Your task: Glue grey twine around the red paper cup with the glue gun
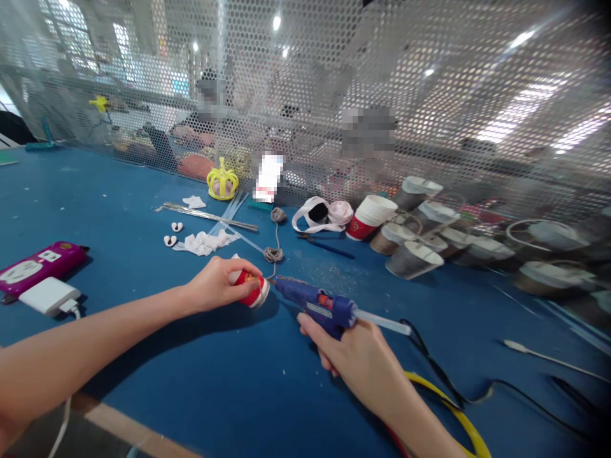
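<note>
My left hand [222, 284] is closed around a small red and white paper cup [248, 289], tipped on its side just above the blue table. In my right hand [356, 356] is a blue hot glue gun [312, 302], with a clear glue stick [384, 321] poking out of its back. The gun's nozzle is at the cup's edge; I cannot tell whether they touch. A grey cord [273, 254] lies coiled behind the cup, with a strand running down toward it.
A stack of paper cups [375, 213] and several cord-wrapped cups [414, 259] line the right back. White scraps [205, 243], clear glue sticks, tweezers [329, 247] and a yellow crown [222, 181] lie behind. A purple case [45, 267] and white power bank [49, 296] sit left. Perforated metal screen [305, 83] rises behind.
</note>
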The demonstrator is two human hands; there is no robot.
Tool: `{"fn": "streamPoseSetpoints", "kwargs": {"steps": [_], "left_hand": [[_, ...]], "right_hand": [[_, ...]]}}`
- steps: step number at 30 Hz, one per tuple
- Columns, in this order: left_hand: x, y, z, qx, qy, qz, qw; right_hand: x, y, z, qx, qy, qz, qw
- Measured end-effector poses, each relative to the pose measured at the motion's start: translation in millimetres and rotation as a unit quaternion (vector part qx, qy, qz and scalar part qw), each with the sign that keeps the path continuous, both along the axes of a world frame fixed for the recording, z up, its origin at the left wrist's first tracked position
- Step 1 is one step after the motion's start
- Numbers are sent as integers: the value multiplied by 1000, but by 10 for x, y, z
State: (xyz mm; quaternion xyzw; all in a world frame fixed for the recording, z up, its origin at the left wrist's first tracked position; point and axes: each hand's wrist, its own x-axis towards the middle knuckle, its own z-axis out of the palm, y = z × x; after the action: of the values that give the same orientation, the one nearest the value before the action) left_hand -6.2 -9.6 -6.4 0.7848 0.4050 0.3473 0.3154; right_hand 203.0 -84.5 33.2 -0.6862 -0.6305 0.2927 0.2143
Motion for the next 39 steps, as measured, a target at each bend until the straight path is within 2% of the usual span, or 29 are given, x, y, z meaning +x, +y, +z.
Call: {"fn": "streamPoseSetpoints", "kwargs": {"steps": [11, 19, 39], "left_hand": [[-1, -16, -3, -2, 0, -4, 1000], [-2, 4, -20, 2, 3, 5, 1000], [9, -6, -9, -13, -17, 10, 1000]], "right_hand": [[60, -26, -7, -43, 11, 14, 999], [21, 5, 15, -23, 30, 9, 999], [25, -64, 65, -54, 7, 35, 998]]}}
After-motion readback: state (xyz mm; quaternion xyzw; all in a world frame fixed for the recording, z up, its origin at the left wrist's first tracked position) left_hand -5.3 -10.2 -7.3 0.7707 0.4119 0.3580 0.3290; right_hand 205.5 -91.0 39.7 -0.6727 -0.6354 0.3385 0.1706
